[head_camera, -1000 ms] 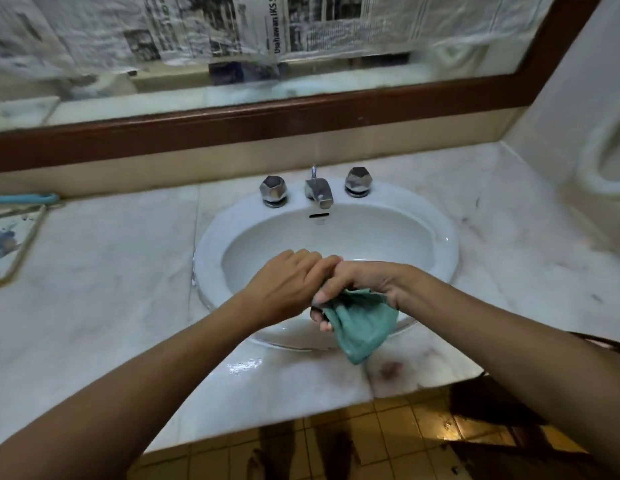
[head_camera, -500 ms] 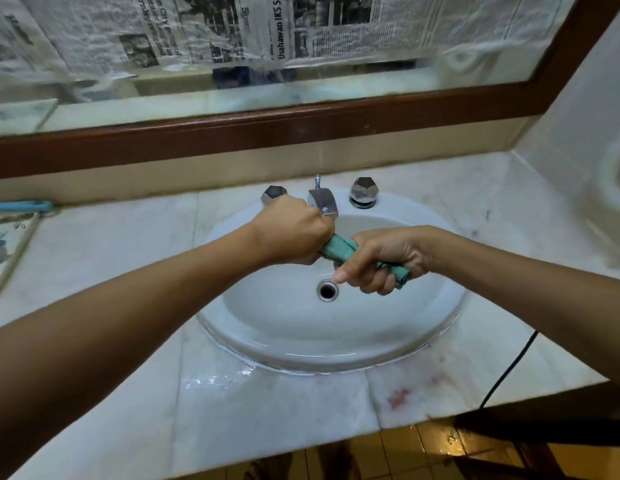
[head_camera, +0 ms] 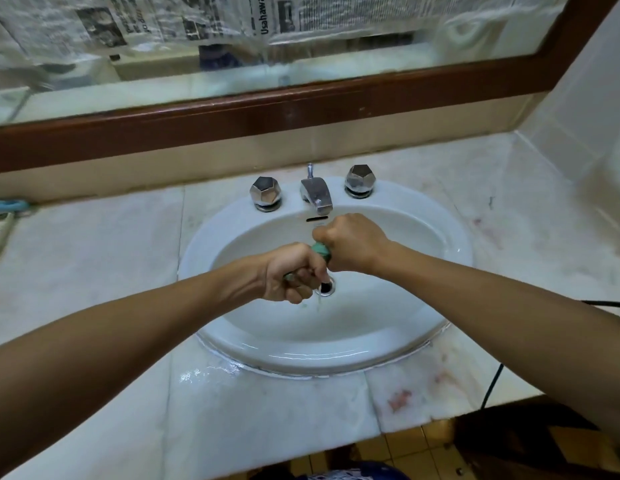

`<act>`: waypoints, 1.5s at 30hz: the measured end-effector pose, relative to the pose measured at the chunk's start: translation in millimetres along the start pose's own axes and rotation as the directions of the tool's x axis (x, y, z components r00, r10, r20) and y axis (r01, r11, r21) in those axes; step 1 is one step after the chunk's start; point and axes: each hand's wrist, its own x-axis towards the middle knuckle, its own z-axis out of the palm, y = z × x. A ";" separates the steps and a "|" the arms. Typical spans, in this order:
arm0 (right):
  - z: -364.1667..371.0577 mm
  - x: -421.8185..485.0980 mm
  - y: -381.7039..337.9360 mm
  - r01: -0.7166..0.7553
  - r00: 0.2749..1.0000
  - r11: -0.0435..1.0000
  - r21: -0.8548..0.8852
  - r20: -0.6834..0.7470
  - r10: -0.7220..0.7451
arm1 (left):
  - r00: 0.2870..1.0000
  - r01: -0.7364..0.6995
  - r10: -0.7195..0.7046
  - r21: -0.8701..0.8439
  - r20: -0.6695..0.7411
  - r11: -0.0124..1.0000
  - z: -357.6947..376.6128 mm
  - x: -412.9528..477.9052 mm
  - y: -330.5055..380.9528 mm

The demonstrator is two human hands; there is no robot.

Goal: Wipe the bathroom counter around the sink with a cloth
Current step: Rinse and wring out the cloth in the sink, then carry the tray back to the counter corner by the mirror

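The person holds both fists over the bowl of the sink (head_camera: pixel 388 334), directly above the drain (head_camera: pixel 326 287). The left hand (head_camera: pixel 291 275) is curled tight around the near, lower end of the cloth (head_camera: pixel 320 250), with a sliver of green showing between its fingers; the right hand (head_camera: pixel 353 242) is clenched around the far, upper end, just below the spout (head_camera: pixel 317 195). Only a short green band is exposed between the two fists, which sit almost touching. The cloth is rolled into a rope whose long axis runs diagonally, from the left fist near and low to the right fist farther and higher. A thin thread of water falls from below the left fist toward the drain, so the step in hand is judged to be wringing. No wiping contact with the counter (head_camera: pixel 94 271) is visible at this moment. A wet patch lies on the marble at the near left rim of the basin, and reddish marks show on the slab at the near right. The left hand stands nearer the wet patch, the right nearer the stained slab. The coming move is judged to require one hand to release, the roll to be opened flat, and the cloth carried out over the rim onto the marble. Risk: an insufficiently wrung cloth would leave more water on the surface.
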 end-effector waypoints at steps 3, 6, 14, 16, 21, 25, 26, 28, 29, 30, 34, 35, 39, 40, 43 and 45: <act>3.5 5.4 5.5 0.026 0.998 1.000 0.004 -0.052 -0.026 | 0.999 0.029 -0.028 -0.025 0.038 0.999 -3.8 0.9 5.3; 4.0 7.0 10.4 0.034 0.998 0.999 0.005 -0.062 -0.033 | 0.999 0.018 -0.018 0.007 0.047 1.000 -6.0 3.4 9.3; -1.9 -5.3 6.4 -0.110 0.983 0.993 0.031 0.153 0.104 | 0.996 -0.086 0.082 0.260 0.027 0.962 -9.7 -9.1 12.6; -4.1 -11.4 2.0 -0.216 0.949 0.967 0.133 0.262 0.176 | 0.991 -0.116 0.134 0.495 -0.001 0.861 -8.9 -16.3 13.5; -11.3 -35.9 2.6 -0.560 0.775 0.555 0.616 0.625 0.089 | 0.811 -0.114 0.584 0.972 -0.028 0.205 -13.5 -17.9 -11.2; -3.1 -58.1 3.4 -0.691 0.701 0.103 0.716 0.697 -0.151 | 0.479 -0.161 0.874 0.987 0.079 0.000 -15.3 -20.8 -53.0; -0.8 -60.4 2.0 -0.705 0.696 0.004 0.710 0.692 -0.190 | 0.386 -0.165 0.918 0.986 0.096 -0.033 -14.1 -22.0 -62.8; 1.8 -61.6 -4.5 -0.712 0.695 -0.099 0.695 0.678 -0.239 | 0.219 -0.148 0.971 0.987 0.091 -0.059 -10.7 -23.6 -81.6; 2.6 -61.0 -7.4 -0.711 0.696 -0.120 0.693 0.671 -0.255 | 0.147 -0.132 0.986 0.989 0.081 -0.062 -8.8 -22.6 -90.0; 3.4 -58.4 -11.8 -0.718 0.688 -0.130 0.684 0.670 -0.279 | 0.089 -0.111 0.995 0.993 0.055 -0.045 -6.7 -23.5 -100.4; 12.7 -44.4 -34.1 -0.718 0.667 -0.056 0.693 0.664 -0.338 | 0.059 -0.009 0.977 0.979 -0.203 0.204 3.2 -30.0 -148.7; 14.3 -39.6 -44.5 -0.708 0.672 0.005 0.706 0.676 -0.301 | 0.121 0.011 0.939 0.946 -0.323 0.324 5.5 -34.6 -163.0; 22.4 -18.5 -95.5 -0.584 0.775 0.323 0.744 0.630 -0.050 | 0.245 0.008 0.704 0.727 -0.667 0.686 0.6 -61.5 -226.0; 24.6 -11.0 -113.3 -0.545 0.799 0.387 0.744 0.601 -0.028 | 0.226 -0.017 0.656 0.670 -0.720 0.742 -5.3 -71.1 -243.4; 27.9 14.6 -179.9 -0.456 0.860 0.484 0.747 0.511 0.021 | 0.101 -0.118 0.468 0.457 -0.878 0.882 -29.4 -106.5 -294.8; 33.7 34.0 -227.6 -0.414 0.889 0.490 0.767 0.457 0.035 | 0.037 -0.102 0.345 0.340 -0.938 0.935 -52.9 -129.9 -328.2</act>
